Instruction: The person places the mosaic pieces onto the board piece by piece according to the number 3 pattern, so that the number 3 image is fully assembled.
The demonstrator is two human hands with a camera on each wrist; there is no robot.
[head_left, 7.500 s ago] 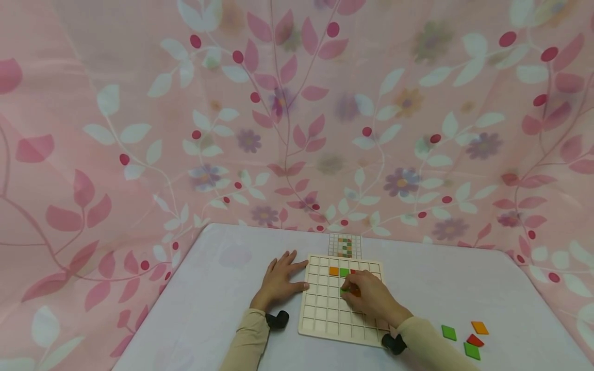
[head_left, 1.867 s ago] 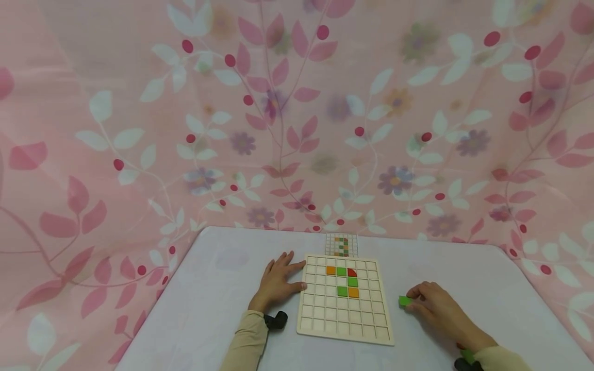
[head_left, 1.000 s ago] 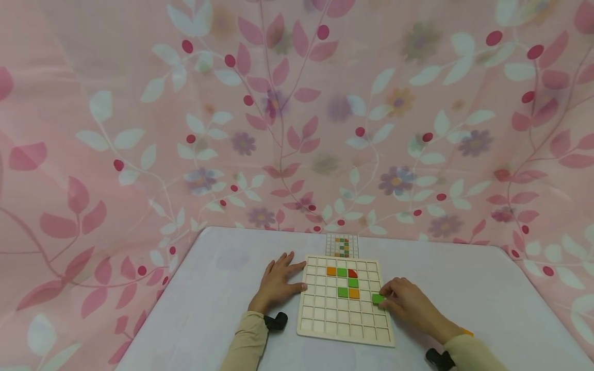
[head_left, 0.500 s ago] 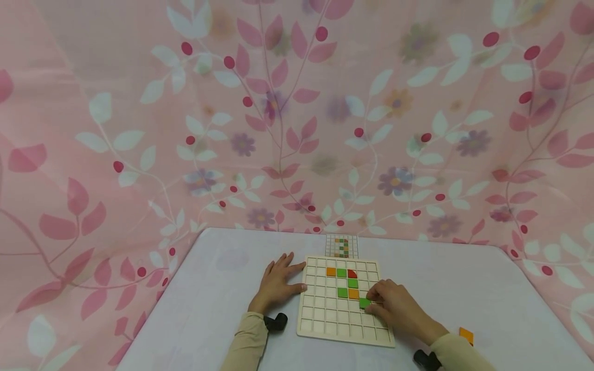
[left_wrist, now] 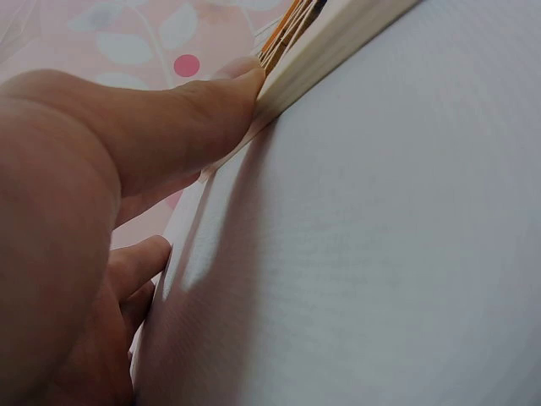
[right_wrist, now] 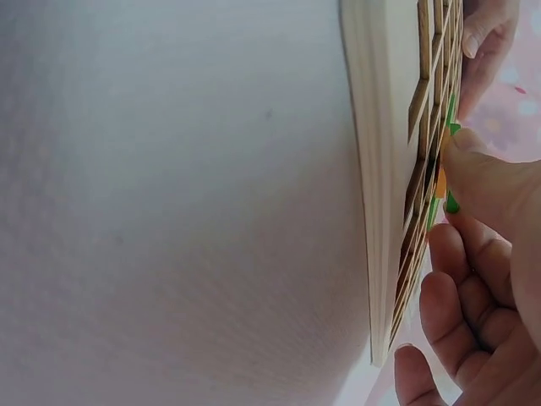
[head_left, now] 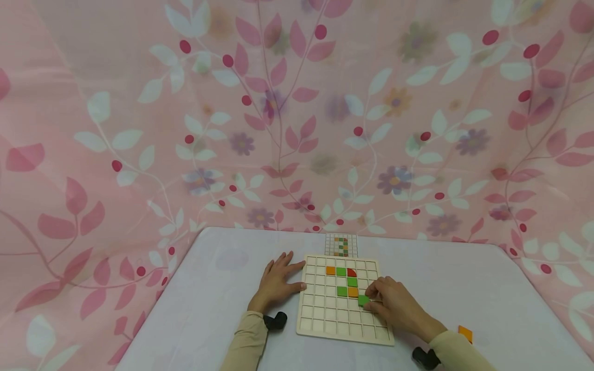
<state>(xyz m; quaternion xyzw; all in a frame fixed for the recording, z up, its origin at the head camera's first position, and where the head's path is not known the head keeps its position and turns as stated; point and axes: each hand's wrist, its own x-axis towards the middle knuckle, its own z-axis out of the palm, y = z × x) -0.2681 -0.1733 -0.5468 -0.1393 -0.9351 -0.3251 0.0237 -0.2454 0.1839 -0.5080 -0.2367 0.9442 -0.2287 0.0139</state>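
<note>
A pale wooden grid board (head_left: 320,313) lies on the white table. Set in its cells are an orange tile (head_left: 330,270), a red tile with one rounded corner (head_left: 351,272), another orange tile (head_left: 352,292) and several green tiles (head_left: 341,291). My right hand (head_left: 396,304) pinches a green square tile (head_left: 363,300) between thumb and fingers, just over the board, right of and below the lower orange tile. My left hand (head_left: 277,283) lies with fingers spread on the table, its thumb (left_wrist: 211,110) touching the board's left edge.
A small printed pattern card (head_left: 341,245) stands behind the board's far edge. A loose orange tile (head_left: 465,334) lies on the table (head_left: 501,288) by my right sleeve, which may hide other tiles. A pink floral cloth (head_left: 287,129) hangs behind the table.
My right hand has carried the green tile from the table at the right leftwards over the board. Earlier it set down tiles in the middle rows. The left hand stays at the edge.
</note>
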